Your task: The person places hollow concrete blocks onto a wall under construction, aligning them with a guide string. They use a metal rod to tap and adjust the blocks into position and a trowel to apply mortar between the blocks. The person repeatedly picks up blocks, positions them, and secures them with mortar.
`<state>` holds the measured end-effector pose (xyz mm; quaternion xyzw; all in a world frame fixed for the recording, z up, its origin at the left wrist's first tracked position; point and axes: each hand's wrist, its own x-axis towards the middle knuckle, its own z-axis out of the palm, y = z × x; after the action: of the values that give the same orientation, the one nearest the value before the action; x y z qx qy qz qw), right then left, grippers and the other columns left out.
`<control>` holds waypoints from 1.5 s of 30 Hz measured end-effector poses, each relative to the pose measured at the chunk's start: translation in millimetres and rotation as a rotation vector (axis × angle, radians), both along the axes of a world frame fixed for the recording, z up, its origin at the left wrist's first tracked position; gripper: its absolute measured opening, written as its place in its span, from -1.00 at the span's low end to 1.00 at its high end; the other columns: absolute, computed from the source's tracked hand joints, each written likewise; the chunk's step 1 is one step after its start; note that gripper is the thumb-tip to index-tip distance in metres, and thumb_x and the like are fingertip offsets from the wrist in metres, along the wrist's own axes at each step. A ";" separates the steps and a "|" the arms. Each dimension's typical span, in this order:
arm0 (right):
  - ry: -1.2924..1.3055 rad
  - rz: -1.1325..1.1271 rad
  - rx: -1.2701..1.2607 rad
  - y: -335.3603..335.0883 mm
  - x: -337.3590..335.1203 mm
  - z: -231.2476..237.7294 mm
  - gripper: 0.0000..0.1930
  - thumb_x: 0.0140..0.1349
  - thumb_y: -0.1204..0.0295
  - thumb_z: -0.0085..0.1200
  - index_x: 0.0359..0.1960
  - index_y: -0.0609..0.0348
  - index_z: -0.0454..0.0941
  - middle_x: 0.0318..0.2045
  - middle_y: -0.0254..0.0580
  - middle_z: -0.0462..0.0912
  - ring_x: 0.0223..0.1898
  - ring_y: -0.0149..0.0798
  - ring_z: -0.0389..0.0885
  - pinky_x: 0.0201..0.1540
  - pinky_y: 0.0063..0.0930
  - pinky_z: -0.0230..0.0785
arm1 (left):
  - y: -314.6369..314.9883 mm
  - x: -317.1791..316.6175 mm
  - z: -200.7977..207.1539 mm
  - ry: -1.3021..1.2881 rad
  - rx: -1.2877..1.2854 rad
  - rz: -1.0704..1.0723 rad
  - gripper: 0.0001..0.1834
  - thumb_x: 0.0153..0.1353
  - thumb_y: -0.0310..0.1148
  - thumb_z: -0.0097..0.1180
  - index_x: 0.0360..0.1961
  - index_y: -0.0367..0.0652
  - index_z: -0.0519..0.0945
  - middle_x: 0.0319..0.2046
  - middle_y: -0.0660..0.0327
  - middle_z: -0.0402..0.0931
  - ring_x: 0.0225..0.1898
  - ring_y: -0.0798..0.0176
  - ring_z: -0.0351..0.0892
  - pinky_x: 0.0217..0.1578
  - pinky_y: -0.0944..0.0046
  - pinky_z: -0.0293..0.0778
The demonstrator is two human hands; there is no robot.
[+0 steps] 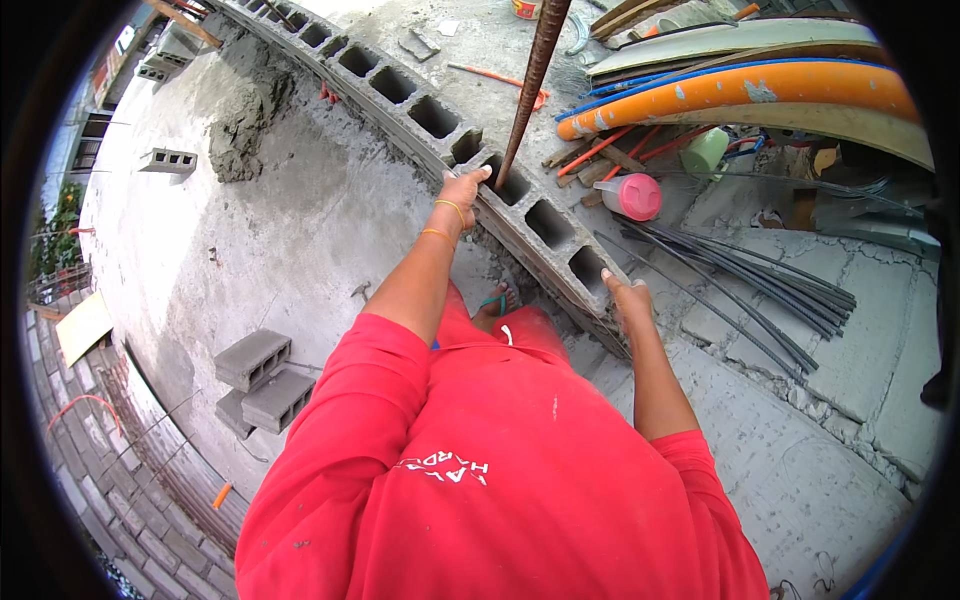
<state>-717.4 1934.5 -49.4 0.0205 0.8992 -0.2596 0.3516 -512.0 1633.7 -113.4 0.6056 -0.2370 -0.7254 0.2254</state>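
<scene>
A grey concrete hollow block [568, 246] sits on the low block wall [412, 101], in line with the other blocks of its top row. My left hand [464, 190] grips its far end, with the thumb over the top edge. At the near end my right hand [628, 297] is closed on the block, with a finger or thumb at the last hollow. A rusty steel bar [530, 85] stands tilted and passes down into a hollow beside my left hand. Whether the block bears fully on the course below is hidden.
Loose hollow blocks [274, 385] lie on the floor at left, near a hammer [361, 290]. A wet mortar heap [240, 130] lies farther off. Right of the wall are steel rods [745, 285], a pink-lidded container [640, 197] and an orange pipe [740, 92].
</scene>
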 end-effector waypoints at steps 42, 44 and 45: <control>-0.400 0.148 -0.016 20.1 4.0 -25.0 -0.26 0.15 0.05 0.26 0.26 0.31 0.40 0.11 0.03 0.57 0.03 0.03 0.60 0.05 0.10 0.43 | 42.8 40.1 -102.8 0.061 0.279 0.252 -0.07 0.37 0.30 -0.14 0.54 -0.09 -0.02 0.56 0.10 -0.12 0.55 -0.05 -0.15 0.44 -0.24 -0.13; -0.417 0.151 -0.021 19.3 0.4 -29.0 -0.30 0.16 0.04 0.25 0.20 0.31 0.44 0.06 -0.01 0.60 -0.03 -0.01 0.63 -0.01 0.05 0.44 | 41.4 28.9 -122.0 0.111 0.296 0.290 -0.05 0.37 0.32 -0.16 0.54 -0.11 -0.02 0.56 0.09 -0.12 0.56 -0.02 -0.15 0.45 -0.19 -0.14; -0.430 0.151 -0.019 20.0 0.4 -29.2 -0.33 0.14 0.04 0.26 0.14 0.33 0.49 0.01 -0.02 0.63 -0.08 -0.05 0.64 -0.10 -0.02 0.48 | 42.4 23.6 -129.2 0.148 0.305 0.307 -0.03 0.37 0.34 -0.18 0.54 -0.12 -0.04 0.57 0.10 -0.14 0.56 -0.01 -0.17 0.46 -0.17 -0.16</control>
<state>-717.0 1954.6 -78.6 0.0048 0.8002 -0.2306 0.5536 -488.4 1676.0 -242.6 0.6066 -0.0127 -0.7526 0.2559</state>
